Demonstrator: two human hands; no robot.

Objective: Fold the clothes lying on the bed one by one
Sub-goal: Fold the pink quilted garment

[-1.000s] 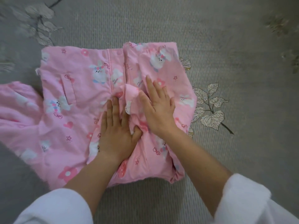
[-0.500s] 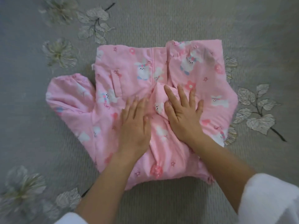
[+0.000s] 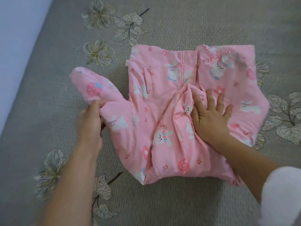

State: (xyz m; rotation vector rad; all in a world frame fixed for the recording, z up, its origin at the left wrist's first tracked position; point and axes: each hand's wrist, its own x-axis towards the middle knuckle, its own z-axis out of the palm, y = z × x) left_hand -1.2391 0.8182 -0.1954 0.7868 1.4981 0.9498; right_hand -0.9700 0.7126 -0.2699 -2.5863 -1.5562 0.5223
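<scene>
A pink padded jacket [image 3: 164, 75] printed with white bunnies and flowers lies on the grey bed cover. Its right side is folded inward over the body. The left sleeve [image 3: 97, 88] sticks out to the left. My left hand [image 3: 91, 121] pinches the lower edge of that sleeve near its cuff. My right hand [image 3: 210, 115] lies flat with fingers spread on the folded middle of the jacket, pressing it down.
The grey bed cover [image 3: 179, 25] carries embroidered flowers [image 3: 97, 15] and leaves [image 3: 283, 121]. The bed's left edge [image 3: 24, 51] runs diagonally at the top left, with a pale floor beyond it.
My left hand left the middle of the jacket, slid left and took hold of the loose sleeve. My right hand stayed pressed on the fold. The view shifted left.
</scene>
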